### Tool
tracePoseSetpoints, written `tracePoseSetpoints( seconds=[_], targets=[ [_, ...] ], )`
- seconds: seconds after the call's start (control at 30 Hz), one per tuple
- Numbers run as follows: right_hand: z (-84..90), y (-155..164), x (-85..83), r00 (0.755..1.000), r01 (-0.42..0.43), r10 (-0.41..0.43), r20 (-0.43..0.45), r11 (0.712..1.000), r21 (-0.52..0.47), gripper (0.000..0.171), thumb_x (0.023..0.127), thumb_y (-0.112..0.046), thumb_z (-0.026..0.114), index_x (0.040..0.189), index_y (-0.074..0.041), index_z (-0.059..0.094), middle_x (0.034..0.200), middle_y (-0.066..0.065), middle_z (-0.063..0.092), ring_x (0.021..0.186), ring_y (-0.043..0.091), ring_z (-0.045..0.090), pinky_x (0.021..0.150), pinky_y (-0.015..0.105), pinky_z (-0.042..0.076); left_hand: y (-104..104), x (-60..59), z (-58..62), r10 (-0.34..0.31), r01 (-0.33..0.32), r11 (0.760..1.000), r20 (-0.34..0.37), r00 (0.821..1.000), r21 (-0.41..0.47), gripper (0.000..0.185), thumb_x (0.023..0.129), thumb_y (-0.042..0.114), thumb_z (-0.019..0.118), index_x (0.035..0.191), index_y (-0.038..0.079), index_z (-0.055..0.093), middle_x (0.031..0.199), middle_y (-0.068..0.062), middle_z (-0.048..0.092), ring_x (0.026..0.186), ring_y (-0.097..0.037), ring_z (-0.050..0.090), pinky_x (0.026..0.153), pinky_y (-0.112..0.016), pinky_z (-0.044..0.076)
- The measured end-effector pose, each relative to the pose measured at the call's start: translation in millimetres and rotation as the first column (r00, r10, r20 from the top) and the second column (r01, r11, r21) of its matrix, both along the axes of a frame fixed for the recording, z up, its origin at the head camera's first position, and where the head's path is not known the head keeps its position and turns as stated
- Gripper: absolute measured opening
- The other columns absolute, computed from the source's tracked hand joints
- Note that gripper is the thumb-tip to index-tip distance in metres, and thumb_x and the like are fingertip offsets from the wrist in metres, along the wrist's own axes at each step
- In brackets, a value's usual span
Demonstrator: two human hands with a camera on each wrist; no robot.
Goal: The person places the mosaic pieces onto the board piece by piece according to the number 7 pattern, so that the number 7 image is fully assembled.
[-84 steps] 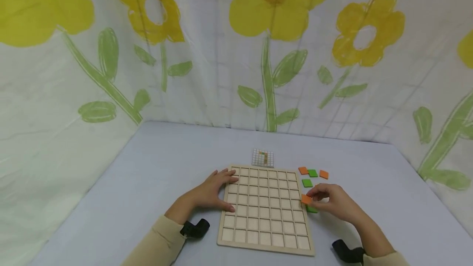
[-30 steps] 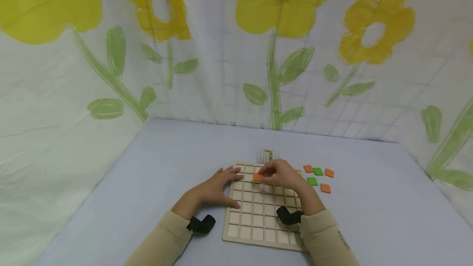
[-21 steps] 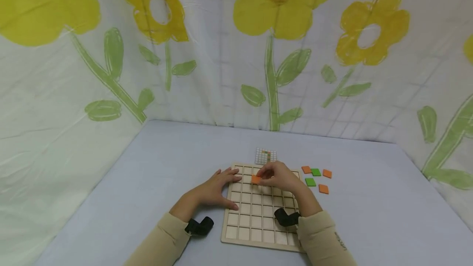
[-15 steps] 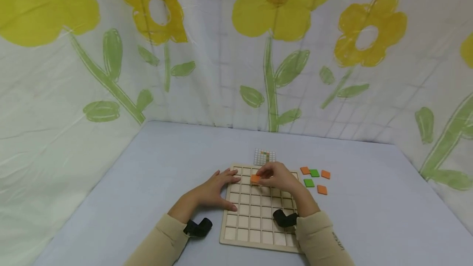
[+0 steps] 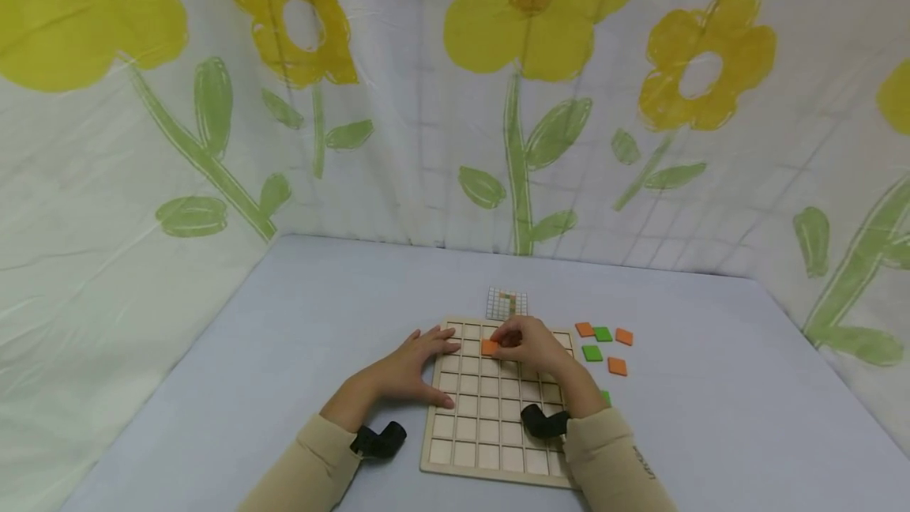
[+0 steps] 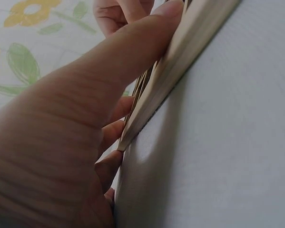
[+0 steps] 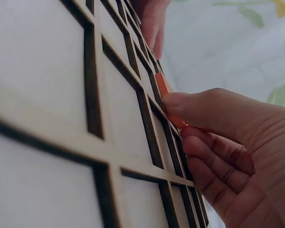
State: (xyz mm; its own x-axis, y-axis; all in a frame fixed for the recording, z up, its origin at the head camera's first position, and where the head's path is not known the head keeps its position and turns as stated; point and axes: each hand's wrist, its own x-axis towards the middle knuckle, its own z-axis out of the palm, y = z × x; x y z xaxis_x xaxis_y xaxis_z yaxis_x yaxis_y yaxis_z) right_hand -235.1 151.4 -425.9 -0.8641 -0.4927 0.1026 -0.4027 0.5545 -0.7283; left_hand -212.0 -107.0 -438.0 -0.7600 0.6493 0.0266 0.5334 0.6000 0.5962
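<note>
Under the right hand (image 5: 529, 344) sits the wooden grid board (image 5: 490, 417) — fingertips pinch an orange tile (image 5: 489, 347) over its far rows. Left hand (image 5: 412, 366) lies flat-fingered, gripping nothing, on the board's edge (image 6: 180, 61). Right wrist view — tile (image 7: 162, 88) at fingertips, against grid.

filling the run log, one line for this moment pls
left hand: steadies grid board | right hand: pinches orange tile over board | spare tiles: right

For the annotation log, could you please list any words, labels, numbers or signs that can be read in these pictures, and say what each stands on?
Right sleeve: a small dark print runs along the cuff, too small and blurred to read.
Pattern card behind the wooden grid board: only coloured squares on a grid, no text.
Board, orange tile, loose tiles, flowered cloth: no text or numbers.
</note>
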Motion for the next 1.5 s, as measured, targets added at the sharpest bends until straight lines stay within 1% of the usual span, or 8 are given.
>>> tracePoseSetpoints(
  seconds=[0.17, 0.4, 0.77, 1.03, 1.17, 1.27, 1.4, 1.5],
  targets=[
    [-2.0, -0.9, 0.4, 0.999, 0.028, -0.028, 0.017, 1.000, 0.003, 0.018, 0.079, -0.013, 0.071, 0.095, -0.006, 0.069, 0.092, 0.006, 0.062, 0.076, 0.013, 0.058, 0.066, 0.023, 0.050, 0.6, 0.3, 1.0, -0.004, 0.004, 1.000, 0.003, 1.000, 0.008, 0.084, 0.066, 0.053, 0.075, 0.135, 0.015, 0.045, 0.150, -0.002, 0.026, 0.142, -0.024, 0.012, 0.116, -0.047, 0.003],
    [-3.8, -0.7, -0.5, 0.998, 0.045, -0.045, 0.041, 0.999, -0.004, 0.020, 0.079, -0.014, 0.072, 0.096, -0.005, 0.068, 0.091, 0.006, 0.062, 0.076, 0.012, 0.057, 0.067, 0.025, 0.051, 0.9, 0.9, 2.1, -0.005, 0.005, 1.000, 0.000, 1.000, 0.007, 0.084, 0.067, 0.051, 0.076, 0.135, 0.013, 0.044, 0.150, -0.003, 0.026, 0.141, -0.025, 0.012, 0.116, -0.047, 0.003],
    [-1.5, -1.4, 1.9, 0.999, 0.028, -0.027, 0.044, 0.999, -0.020, 0.020, 0.079, -0.014, 0.071, 0.097, -0.004, 0.067, 0.091, 0.008, 0.060, 0.073, 0.013, 0.053, 0.062, 0.023, 0.048, -0.2, 0.3, -0.2, -0.010, 0.010, 1.000, 0.005, 1.000, 0.011, 0.085, 0.068, 0.052, 0.074, 0.136, 0.015, 0.043, 0.151, -0.002, 0.025, 0.142, -0.022, 0.011, 0.116, -0.045, 0.003],
    [0.6, -1.1, -2.2, 0.998, 0.031, -0.031, 0.062, 1.000, 0.004, 0.021, 0.078, -0.017, 0.073, 0.096, -0.006, 0.068, 0.090, 0.005, 0.062, 0.074, 0.012, 0.055, 0.064, 0.024, 0.049, -1.1, -0.4, 0.9, -0.015, 0.015, 1.000, 0.002, 1.000, 0.006, 0.085, 0.068, 0.053, 0.074, 0.137, 0.016, 0.042, 0.151, -0.002, 0.024, 0.142, -0.022, 0.011, 0.116, -0.046, 0.003],
    [6.0, -0.8, -5.6, 0.996, 0.015, -0.016, 0.083, 1.000, 0.009, 0.025, 0.079, -0.019, 0.072, 0.099, -0.005, 0.069, 0.095, 0.007, 0.065, 0.080, 0.015, 0.060, 0.068, 0.025, 0.052, -2.0, -0.7, 1.4, -0.016, 0.016, 1.000, 0.006, 1.000, 0.018, 0.085, 0.067, 0.053, 0.074, 0.137, 0.016, 0.042, 0.151, -0.002, 0.024, 0.142, -0.022, 0.010, 0.116, -0.046, 0.002],
    [13.8, 0.6, -5.4, 0.994, 0.006, -0.005, 0.108, 1.000, -0.010, 0.032, 0.079, -0.021, 0.072, 0.105, -0.001, 0.067, 0.101, 0.014, 0.065, 0.086, 0.019, 0.061, 0.072, 0.028, 0.053, -1.8, -0.4, 0.7, -0.023, 0.023, 0.999, 0.013, 1.000, 0.024, 0.084, 0.068, 0.053, 0.074, 0.136, 0.015, 0.043, 0.150, -0.002, 0.025, 0.142, -0.023, 0.011, 0.116, -0.047, 0.002],
    [30.3, 3.6, -4.3, 0.994, -0.015, 0.020, 0.105, 0.999, -0.050, 0.040, 0.079, -0.023, 0.072, 0.109, 0.003, 0.064, 0.108, 0.019, 0.063, 0.089, 0.020, 0.060, 0.074, 0.029, 0.053, -1.3, 0.5, 0.3, -0.030, 0.030, 0.999, 0.014, 0.999, 0.018, 0.085, 0.068, 0.053, 0.074, 0.137, 0.015, 0.043, 0.151, -0.003, 0.025, 0.142, -0.023, 0.011, 0.116, -0.047, 0.002],
    [45.5, 5.1, -2.0, 0.997, -0.037, 0.041, 0.070, 0.998, -0.060, 0.040, 0.079, -0.025, 0.072, 0.109, 0.000, 0.065, 0.106, 0.018, 0.062, 0.089, 0.019, 0.058, 0.076, 0.031, 0.052, -1.6, 0.2, 0.9, -0.028, 0.028, 1.000, 0.002, 1.000, 0.015, 0.085, 0.068, 0.053, 0.073, 0.137, 0.015, 0.042, 0.151, -0.003, 0.024, 0.142, -0.024, 0.011, 0.116, -0.047, 0.002]
  ],
)
